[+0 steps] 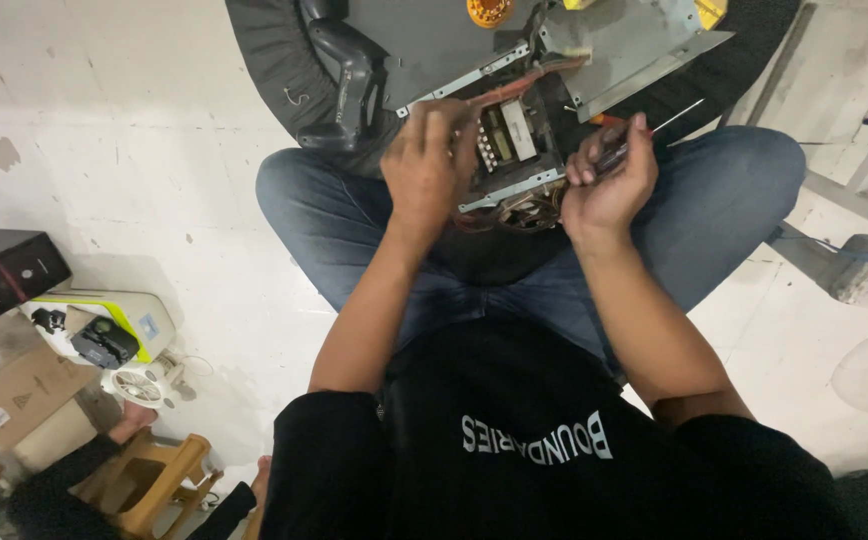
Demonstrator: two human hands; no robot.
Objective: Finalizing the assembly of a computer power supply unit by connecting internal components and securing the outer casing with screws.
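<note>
- At the lower left of the frame a white and green appliance (pixel 114 325) stands on the floor, beside a cardboard box (pixel 9 395) and a wooden stool (pixel 159 480). I do not touch them.
- At the upper middle, a dark round appliance (pixel 284 70) lies across my knees, and its grey metal plate (pixel 434 45) is already lifted away from the inside.
- My left hand (pixel 429 165) rests on the opened part. Its grip is closed around a reddish wire (pixel 524 85) that runs up and to the right.
- Just right of this hand sits the metal block with the windings (pixel 509 135), in the upper middle of the frame between my two hands. It still sits in its bracket, so I judge the housing is open but this part is not yet free.
- My right hand (pixel 609 175) holds the screwdriver (pixel 644 125) with a closed grip. Its long axis goes diagonally, and the thin shaft points to the upper right, away from the block.
- At the right edge there are pale wooden boards (pixel 854 80).
</note>
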